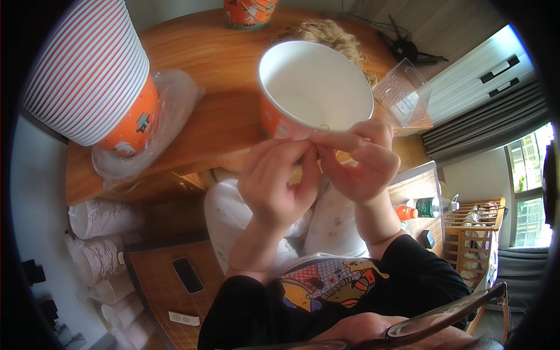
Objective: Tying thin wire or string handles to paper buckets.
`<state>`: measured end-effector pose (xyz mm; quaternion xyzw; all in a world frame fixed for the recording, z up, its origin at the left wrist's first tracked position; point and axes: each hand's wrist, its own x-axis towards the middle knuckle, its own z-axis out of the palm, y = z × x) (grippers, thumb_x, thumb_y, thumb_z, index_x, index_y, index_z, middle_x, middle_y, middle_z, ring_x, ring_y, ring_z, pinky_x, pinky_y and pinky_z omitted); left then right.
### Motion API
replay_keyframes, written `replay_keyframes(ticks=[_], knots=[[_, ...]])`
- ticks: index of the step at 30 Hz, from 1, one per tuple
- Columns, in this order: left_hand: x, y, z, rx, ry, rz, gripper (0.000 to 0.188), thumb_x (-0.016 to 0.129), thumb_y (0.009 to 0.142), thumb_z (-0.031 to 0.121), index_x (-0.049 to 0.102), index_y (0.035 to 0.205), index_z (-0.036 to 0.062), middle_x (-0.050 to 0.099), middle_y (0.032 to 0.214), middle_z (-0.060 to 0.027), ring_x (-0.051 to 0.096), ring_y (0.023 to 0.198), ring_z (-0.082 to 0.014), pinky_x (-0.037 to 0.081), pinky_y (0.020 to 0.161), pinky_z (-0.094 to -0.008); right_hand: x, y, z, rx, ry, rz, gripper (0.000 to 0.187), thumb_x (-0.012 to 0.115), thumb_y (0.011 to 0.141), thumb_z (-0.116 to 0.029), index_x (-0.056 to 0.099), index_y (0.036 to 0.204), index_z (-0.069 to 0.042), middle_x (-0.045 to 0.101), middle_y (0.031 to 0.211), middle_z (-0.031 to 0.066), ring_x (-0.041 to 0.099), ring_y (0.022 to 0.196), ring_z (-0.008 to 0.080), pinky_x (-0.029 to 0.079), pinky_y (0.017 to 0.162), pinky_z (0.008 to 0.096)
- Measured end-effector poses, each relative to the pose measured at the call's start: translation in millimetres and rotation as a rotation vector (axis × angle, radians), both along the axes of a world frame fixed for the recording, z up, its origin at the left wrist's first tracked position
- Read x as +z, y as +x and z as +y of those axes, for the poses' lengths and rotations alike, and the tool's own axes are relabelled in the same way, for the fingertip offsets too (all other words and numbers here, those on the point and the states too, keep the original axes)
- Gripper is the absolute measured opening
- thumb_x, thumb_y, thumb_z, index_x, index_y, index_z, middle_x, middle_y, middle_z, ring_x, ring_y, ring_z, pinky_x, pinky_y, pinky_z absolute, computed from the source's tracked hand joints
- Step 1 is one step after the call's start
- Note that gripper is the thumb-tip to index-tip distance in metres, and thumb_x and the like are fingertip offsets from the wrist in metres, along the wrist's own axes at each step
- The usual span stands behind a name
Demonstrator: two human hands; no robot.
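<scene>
In front of me on the wooden table, a large orange paper bucket (315, 81) with a white inside stands with its mouth toward me. My left hand (279, 178) and my right hand (360, 160) meet at its near rim. Thumbs and fingers of both hands are pinched together, fingertips almost touching. A thin pale loop (325, 126) shows just above the right fingers, against the rim. What lies between the fingertips is too small to make out.
A tall stack of orange paper buckets (93, 76) stands at left beside a clear plastic bag (175, 105). Tan strands (332, 36) lie behind the bucket, with a clear plastic box (402, 96) at right. A phone (188, 275) rests on a mat at lower left.
</scene>
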<state>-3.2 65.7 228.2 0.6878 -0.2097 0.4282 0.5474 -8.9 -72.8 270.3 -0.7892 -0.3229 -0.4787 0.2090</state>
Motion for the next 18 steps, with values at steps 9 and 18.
replay_keyframes(ticks=[9, 18], knots=[[0.4, -3.4, -0.4, -0.127, -0.128, 0.129, 0.014, 0.069, 0.069, -0.004, 0.064, 0.079, 0.0044, 0.066, 0.076, -0.0065, 0.063, 0.070, -0.0245, 0.049, 0.062, -0.0323, -2.9, -4.3, 0.1, -0.011, -0.007, 0.077, 0.049, 0.075, 0.068, 0.002, 0.038, 0.096, -0.012, 0.072, 0.096, -0.0003, 0.054, 0.076, 0.0161, 0.038, 0.075, 0.0300], [0.6, -0.1, -0.1, -0.096, -0.054, 0.011, 0.016, 0.069, 0.068, -0.004, 0.064, 0.080, 0.0046, 0.066, 0.076, -0.0058, 0.063, 0.069, -0.0246, 0.049, 0.062, -0.0323, 0.2, -8.6, 1.6, -0.043, -0.005, 0.166, 0.048, 0.075, 0.067, 0.003, 0.042, 0.098, -0.012, 0.071, 0.094, -0.0008, 0.056, 0.079, 0.0158, 0.038, 0.076, 0.0296]])
